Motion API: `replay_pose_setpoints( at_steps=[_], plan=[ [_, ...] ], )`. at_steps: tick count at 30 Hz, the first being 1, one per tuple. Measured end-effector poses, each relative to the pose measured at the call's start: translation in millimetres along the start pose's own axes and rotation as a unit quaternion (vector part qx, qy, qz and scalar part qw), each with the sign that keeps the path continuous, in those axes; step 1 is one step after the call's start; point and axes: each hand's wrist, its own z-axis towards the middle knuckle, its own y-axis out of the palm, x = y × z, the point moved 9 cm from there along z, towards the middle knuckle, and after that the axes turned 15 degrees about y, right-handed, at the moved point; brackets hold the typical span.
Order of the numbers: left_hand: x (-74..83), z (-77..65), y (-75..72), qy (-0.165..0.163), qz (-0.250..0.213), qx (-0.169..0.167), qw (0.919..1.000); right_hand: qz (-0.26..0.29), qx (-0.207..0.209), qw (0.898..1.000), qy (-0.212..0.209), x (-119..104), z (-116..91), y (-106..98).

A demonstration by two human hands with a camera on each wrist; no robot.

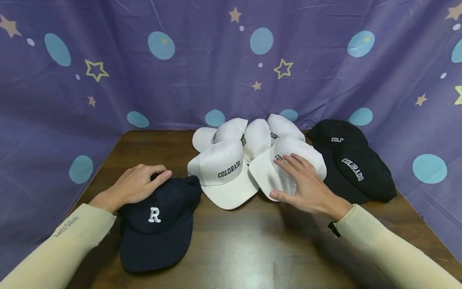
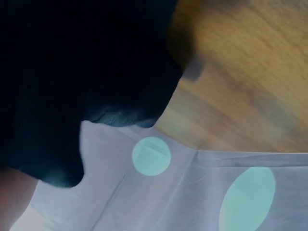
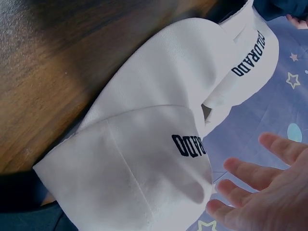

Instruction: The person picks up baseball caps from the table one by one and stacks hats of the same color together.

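Observation:
In the head view, my left hand grips the back of a navy cap with a white R on its front; the thumb lies over the crown. The same cap looms dark in the left wrist view, where most of the hand is hidden. My right hand hovers over the front right white cap marked COLORADO, fingers spread. In the right wrist view the right hand's fingers are apart and hold nothing. Another white cap sits between the hands, brim forward.
Several white caps are bunched at the back middle of the wooden table. Two black COLORADO caps overlap at the right. A purple curtain with stars and dots hangs behind.

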Motion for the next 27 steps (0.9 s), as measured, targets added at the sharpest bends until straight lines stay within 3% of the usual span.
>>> replay_pose_setpoints(
  at_steps=[6,13,21,27],
  plan=[
    [8.8,1.2,-9.5,-0.01,-0.004,0.008,0.9999,0.004,-0.004,1.0,0.007,2.7,0.9,-4.3],
    [16.6,3.3,-23.1,-0.017,0.014,0.038,0.999,0.011,0.024,0.999,0.023,10.3,6.1,-18.5],
    [31.9,5.8,-34.3,0.01,-0.003,0.075,0.9971,0.03,0.058,0.996,0.062,26.9,11.0,-35.1],
    [44.0,13.2,-48.3,0.026,-0.014,0.115,0.9929,0.011,0.075,0.993,0.089,43.0,15.8,-44.1]
  ],
)
